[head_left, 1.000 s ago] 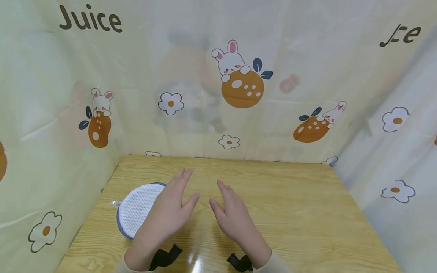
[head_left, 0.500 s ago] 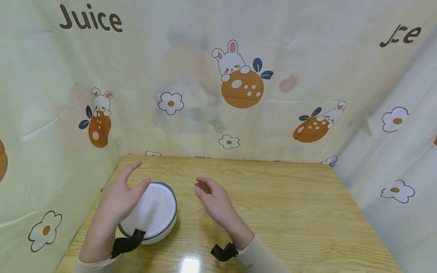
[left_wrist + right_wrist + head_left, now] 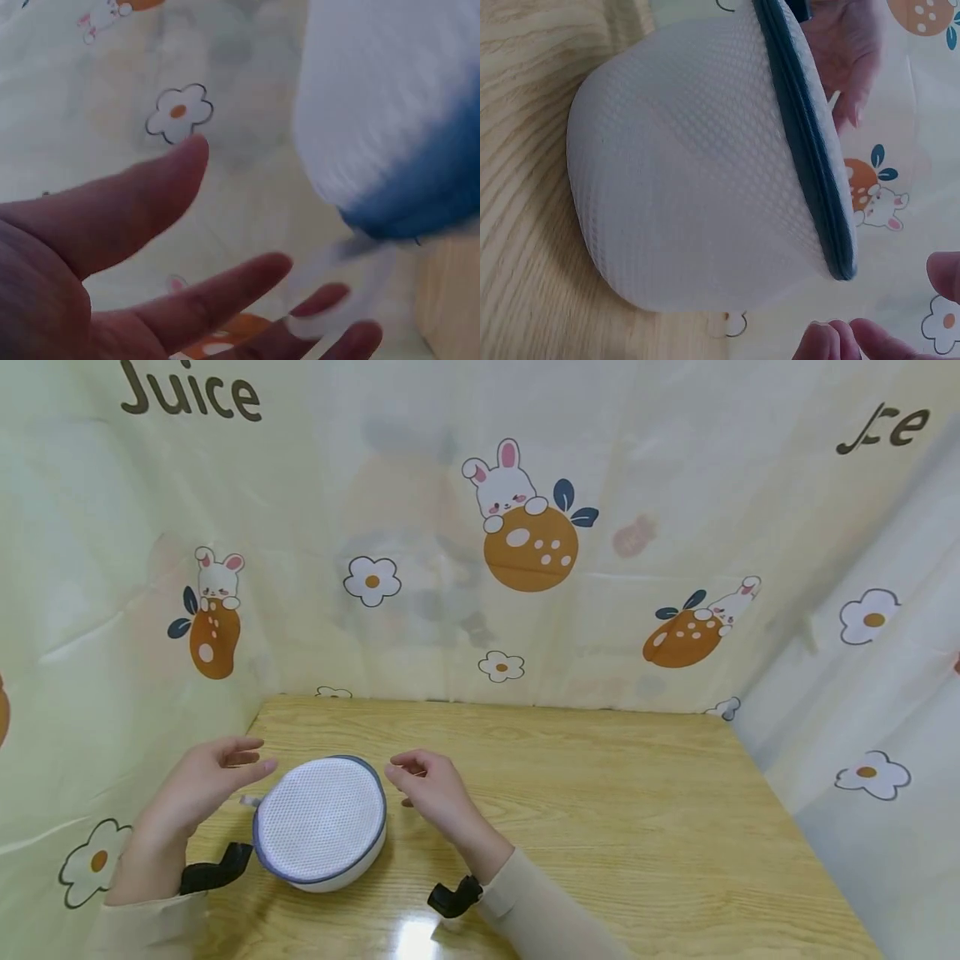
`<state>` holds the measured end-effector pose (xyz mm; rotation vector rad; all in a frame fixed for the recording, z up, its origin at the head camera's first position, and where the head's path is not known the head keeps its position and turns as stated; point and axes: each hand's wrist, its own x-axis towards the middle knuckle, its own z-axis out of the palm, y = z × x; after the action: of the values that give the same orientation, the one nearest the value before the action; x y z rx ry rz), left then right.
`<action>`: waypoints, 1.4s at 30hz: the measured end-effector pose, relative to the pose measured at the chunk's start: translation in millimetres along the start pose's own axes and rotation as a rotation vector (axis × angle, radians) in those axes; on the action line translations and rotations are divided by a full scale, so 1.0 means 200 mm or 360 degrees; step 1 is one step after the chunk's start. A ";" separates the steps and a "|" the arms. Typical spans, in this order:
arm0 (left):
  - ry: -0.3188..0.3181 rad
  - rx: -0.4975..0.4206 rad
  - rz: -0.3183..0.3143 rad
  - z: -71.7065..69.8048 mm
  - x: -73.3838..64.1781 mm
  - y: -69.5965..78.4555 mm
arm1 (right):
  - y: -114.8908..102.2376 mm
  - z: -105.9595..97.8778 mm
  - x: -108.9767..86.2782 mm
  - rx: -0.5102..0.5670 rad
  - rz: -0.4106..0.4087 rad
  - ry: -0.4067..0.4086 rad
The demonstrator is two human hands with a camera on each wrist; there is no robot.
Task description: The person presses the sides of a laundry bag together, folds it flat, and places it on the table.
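Observation:
A white mesh laundry bag [image 3: 321,820] with a blue zipped rim stands on the wooden table at the left. It is round, with a small pale loop [image 3: 337,292] at its left side. My left hand [image 3: 198,785] is just left of the bag, fingers spread and slightly bent, with nothing in them. In the left wrist view its fingertips are near the loop; I cannot tell whether they touch it. On the bag's other side, my right hand [image 3: 437,795] hovers with loosely curled fingers, apart from the bag. Its fingertips [image 3: 825,341] show low in the right wrist view.
The wooden table [image 3: 637,827] extends to the right of the bag. A pale curtain [image 3: 420,643] printed with rabbits, fruit and flowers encloses the table at the back and both sides. Black wrist mounts [image 3: 217,868] sit on both wrists.
Both hands have moved left. The left hand has crossed over the bag to its left side, uncovering its top. The right hand has come nearer the bag, its fingers more curled.

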<state>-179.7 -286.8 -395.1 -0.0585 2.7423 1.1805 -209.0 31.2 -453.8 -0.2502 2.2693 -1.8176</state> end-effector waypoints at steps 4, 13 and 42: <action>-0.0172 -0.0105 -0.0023 -0.01 0.04 -0.07 | 0.00 0.04 0.01 -0.0004 0.0070 -0.0009; -0.0399 -0.0423 -0.0015 0.05 0.13 -0.12 | 0.00 0.12 0.04 0.0053 0.0141 0.0009; -0.0583 -0.0698 -0.0051 0.17 0.22 -0.20 | 0.14 0.17 0.16 0.0536 0.0474 0.0000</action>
<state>-215.7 -288.6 -453.3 0.0580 2.1290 1.5814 -230.1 -4.2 -489.6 0.1379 1.8378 -1.9861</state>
